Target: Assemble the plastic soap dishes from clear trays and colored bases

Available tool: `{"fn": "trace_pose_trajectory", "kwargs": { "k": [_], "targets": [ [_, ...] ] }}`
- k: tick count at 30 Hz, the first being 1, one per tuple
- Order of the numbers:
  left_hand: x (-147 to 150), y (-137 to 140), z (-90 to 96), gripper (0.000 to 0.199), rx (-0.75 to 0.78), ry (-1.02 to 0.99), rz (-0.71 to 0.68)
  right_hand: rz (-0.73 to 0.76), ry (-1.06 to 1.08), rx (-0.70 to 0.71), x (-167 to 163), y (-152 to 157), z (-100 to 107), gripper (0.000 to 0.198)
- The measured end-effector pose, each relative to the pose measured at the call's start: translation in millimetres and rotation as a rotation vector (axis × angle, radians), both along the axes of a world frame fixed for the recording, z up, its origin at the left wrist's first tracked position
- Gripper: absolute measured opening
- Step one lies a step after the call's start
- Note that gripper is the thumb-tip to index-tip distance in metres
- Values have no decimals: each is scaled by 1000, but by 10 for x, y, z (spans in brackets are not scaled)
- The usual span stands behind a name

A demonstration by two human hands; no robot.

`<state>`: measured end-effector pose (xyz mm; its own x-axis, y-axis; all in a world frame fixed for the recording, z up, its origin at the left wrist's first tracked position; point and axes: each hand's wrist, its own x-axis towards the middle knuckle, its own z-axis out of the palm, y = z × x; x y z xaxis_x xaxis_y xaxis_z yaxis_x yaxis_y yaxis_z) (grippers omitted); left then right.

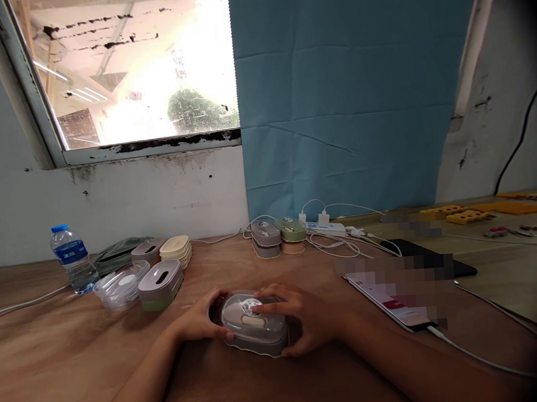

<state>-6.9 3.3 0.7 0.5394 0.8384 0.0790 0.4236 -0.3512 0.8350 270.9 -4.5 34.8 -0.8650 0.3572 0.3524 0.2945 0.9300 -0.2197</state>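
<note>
A small grey oval box (263,345) with a see-through lid (271,325) sits on the brown table in front of me. A round patterned sticker (250,306) is on the lid, and a pale oval shape shows below it. My left hand (203,319) curves around the box's left end, thumb at the near side. From the right, my right hand (305,314) spans the box, its thumb low at the near right corner. The right index finger reaches across the lid to the sticker. Part of the box's right end is hidden by that hand.
Left: a water bottle (74,261), clear plastic containers (123,289), a slotted box (162,283), stacked cream pieces (175,249). At the wall: grey boxes (266,237), a green-lidded box (292,233), a power strip (329,227). Right: a cabled phone (384,303), a black device (459,266).
</note>
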Motion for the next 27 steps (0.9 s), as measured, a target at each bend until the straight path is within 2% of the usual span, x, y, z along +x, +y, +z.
{"fn": "trace_pose_trajectory", "kwargs": {
  "k": [5, 13, 19, 22, 25, 27],
  "targets": [
    [-1, 13, -12, 79, 34, 16, -21, -2, 15, 37, -6, -1, -1, 69],
    [-10, 9, 7, 78, -6, 29, 15, -17, 28, -39, -18, -39, 19, 68],
    [3, 47, -34, 76, -26, -51, 45, -28, 1, -55, 10, -39, 44, 72],
    [-14, 99, -55, 64, 76, -32, 236, -118, 13, -30, -7, -23, 3, 69],
    [-77, 173, -83, 42, 225, 69, 515, -281, 78, 23, -91, 12, -118, 52],
    [-124, 215, -99, 32, 285, 133, 625, -387, 104, 80, -183, 47, -219, 41]
  ]
}}
